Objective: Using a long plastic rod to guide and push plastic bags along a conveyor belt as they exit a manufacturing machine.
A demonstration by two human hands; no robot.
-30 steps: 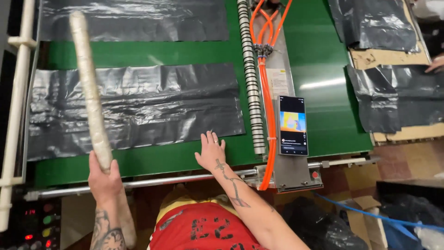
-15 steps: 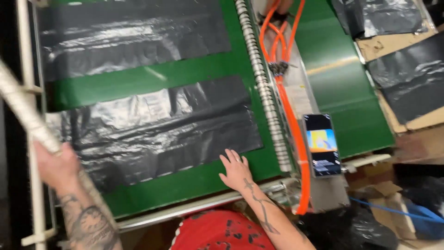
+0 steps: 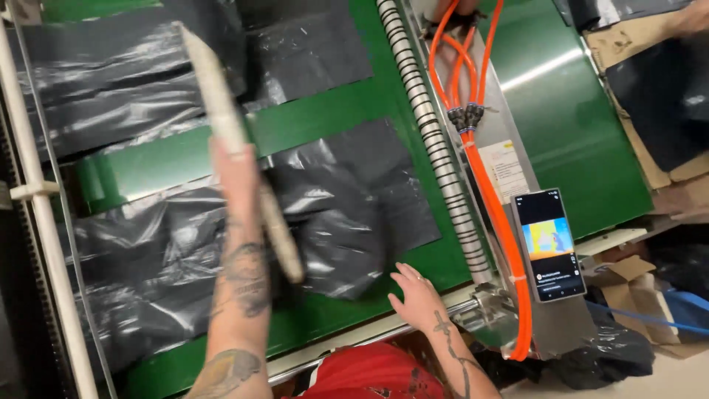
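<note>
From the head view I see my left hand (image 3: 235, 174) clamped around a long, pale, stiff rod (image 3: 221, 122) above the crumpled black plastic sheet (image 3: 325, 214) on the green worktop (image 3: 347, 122), a light, limp, slippery film best pinched at its edge, beside my flat, spread right hand (image 3: 417, 295).

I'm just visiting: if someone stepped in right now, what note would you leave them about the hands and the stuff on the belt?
Left hand: gripping a long pale stick, raised over the belt.
Right hand: flat and open at the near edge of the green belt, beside a black bag.
Done: that bag lies rumpled on the belt, another black bag farther up.
Left: near bag not yet smoothed flat.
</note>
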